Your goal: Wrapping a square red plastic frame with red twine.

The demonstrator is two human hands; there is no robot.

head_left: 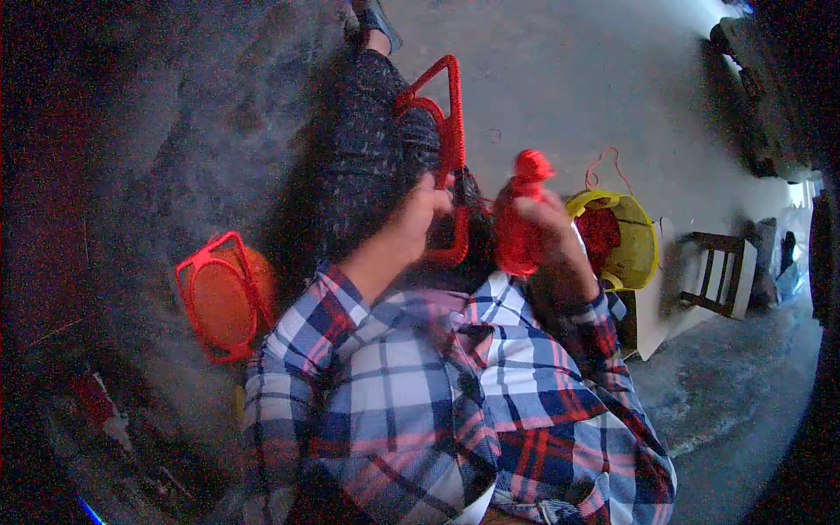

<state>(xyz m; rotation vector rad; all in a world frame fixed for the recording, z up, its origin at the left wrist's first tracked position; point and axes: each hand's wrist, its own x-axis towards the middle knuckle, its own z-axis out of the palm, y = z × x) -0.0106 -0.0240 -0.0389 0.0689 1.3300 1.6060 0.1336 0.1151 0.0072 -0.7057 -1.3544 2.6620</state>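
My left hand [426, 210] is closed on a red frame [455, 140], a long rectangle with a rounded piece at its far end. The frame stands over my lap, beside the dark patterned trousers. In my right hand [547, 219] is a red bottle-shaped thing [518, 243] with a knobbly top, smeared by motion. I cannot make out its exact kind. My fingers wrap round its right side. The two red things are apart, with a dark area between them.
A yellow bucket [647, 241] with red stringy material inside stands to the right, a thin red strand [604, 157] looping above it. Beyond it is a dark slatted wooden piece [722, 273]. On the left, another red frame [197, 262] lies against an orange round thing [258, 276].
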